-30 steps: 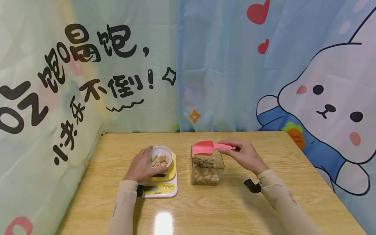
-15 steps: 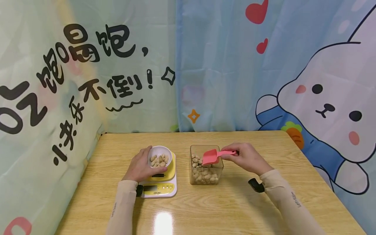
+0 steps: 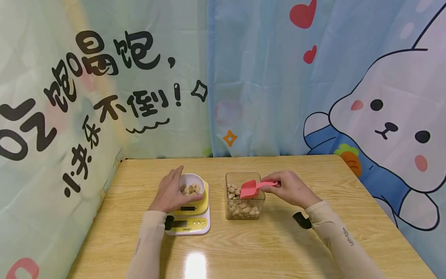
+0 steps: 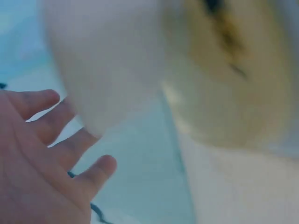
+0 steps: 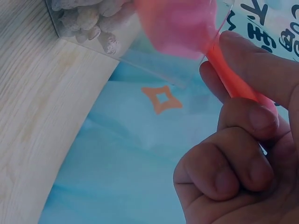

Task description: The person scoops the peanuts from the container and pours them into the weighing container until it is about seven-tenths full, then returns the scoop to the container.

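Observation:
A small white bowl (image 3: 192, 182) with pale nuts that look like unshelled peanuts (image 3: 189, 189) stands on a yellow-and-white kitchen scale (image 3: 198, 209). My left hand (image 3: 170, 193) is beside the bowl with fingers and thumb straightened. In the left wrist view its fingers (image 4: 96, 172) are spread near the blurred bowl; whether any still touch it, I cannot tell. With my right hand (image 3: 290, 188) I pinch the handle of a pink scoop (image 3: 249, 189). The scoop's blade is inside a clear square container (image 3: 244, 211) of the same nuts, at their surface.
The scale and the container stand apart on a wooden table (image 3: 223, 248). Printed curtains (image 3: 251, 97) hang behind the table and along its left side.
The scoop has gone down from above the container's rim to the nuts inside it. My left fingers, earlier curved round the bowl, have straightened and loosened from it.

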Demonstrator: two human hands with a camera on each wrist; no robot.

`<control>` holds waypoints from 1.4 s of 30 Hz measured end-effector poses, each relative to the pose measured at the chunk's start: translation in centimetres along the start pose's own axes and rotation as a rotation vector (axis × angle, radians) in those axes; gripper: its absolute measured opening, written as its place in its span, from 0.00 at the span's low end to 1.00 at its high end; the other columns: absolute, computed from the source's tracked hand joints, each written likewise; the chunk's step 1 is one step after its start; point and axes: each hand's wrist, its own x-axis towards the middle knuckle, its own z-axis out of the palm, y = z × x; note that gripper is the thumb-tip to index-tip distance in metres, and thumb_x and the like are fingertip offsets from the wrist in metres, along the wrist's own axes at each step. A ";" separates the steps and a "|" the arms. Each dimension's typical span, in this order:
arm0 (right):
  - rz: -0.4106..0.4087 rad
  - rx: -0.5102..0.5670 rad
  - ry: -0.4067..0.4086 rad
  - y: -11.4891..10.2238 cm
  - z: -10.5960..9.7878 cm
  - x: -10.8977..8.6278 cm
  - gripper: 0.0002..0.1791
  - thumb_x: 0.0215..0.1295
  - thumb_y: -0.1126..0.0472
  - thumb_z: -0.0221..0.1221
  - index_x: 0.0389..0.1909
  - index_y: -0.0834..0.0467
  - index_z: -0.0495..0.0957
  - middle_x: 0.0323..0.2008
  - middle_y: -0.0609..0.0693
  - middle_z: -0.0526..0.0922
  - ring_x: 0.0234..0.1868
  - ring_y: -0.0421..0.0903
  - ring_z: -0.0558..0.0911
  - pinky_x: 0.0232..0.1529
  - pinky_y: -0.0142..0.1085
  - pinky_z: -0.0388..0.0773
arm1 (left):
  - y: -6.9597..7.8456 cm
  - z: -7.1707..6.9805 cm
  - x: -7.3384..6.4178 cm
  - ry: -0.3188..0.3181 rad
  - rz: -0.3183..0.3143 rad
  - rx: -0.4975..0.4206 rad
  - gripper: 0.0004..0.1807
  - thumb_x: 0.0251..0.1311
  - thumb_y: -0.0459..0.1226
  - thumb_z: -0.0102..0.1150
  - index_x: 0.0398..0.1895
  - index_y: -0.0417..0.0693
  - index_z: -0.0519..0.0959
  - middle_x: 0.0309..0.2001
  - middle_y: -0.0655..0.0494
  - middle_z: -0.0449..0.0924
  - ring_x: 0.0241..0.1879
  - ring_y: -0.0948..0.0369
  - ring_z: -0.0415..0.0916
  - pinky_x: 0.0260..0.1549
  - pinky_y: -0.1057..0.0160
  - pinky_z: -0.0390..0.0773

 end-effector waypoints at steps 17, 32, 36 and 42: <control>-0.068 -0.061 0.003 -1.0 -0.1 0.9 0.06 0.65 0.56 0.69 0.40 0.53 0.89 0.26 0.41 0.82 0.22 0.40 0.70 0.23 0.33 0.68 | 8.2 4.2 3.5 -0.252 0.241 0.075 0.64 0.43 0.74 0.67 0.81 0.54 0.55 0.77 0.50 0.59 0.78 0.51 0.50 0.76 0.51 0.48; -0.069 -0.032 -0.007 -0.5 0.5 1.5 0.06 0.65 0.56 0.69 0.39 0.52 0.89 0.27 0.41 0.82 0.23 0.40 0.72 0.24 0.33 0.71 | 8.6 4.4 3.8 -0.252 0.256 0.047 0.59 0.44 0.71 0.70 0.77 0.55 0.61 0.69 0.58 0.71 0.72 0.54 0.62 0.73 0.50 0.56; -0.078 -0.037 -0.013 -0.4 0.7 1.4 0.06 0.65 0.56 0.69 0.40 0.53 0.89 0.27 0.41 0.83 0.22 0.39 0.72 0.24 0.33 0.71 | 8.5 4.4 3.7 -0.254 0.251 0.039 0.59 0.44 0.71 0.69 0.77 0.55 0.61 0.68 0.56 0.71 0.70 0.54 0.65 0.71 0.49 0.60; -0.123 -0.029 0.010 -0.5 1.1 1.4 0.07 0.65 0.56 0.69 0.41 0.53 0.89 0.30 0.41 0.85 0.23 0.39 0.73 0.25 0.34 0.73 | 8.2 4.7 3.7 -0.250 0.253 0.021 0.59 0.44 0.71 0.70 0.77 0.55 0.61 0.67 0.55 0.72 0.68 0.53 0.67 0.69 0.47 0.64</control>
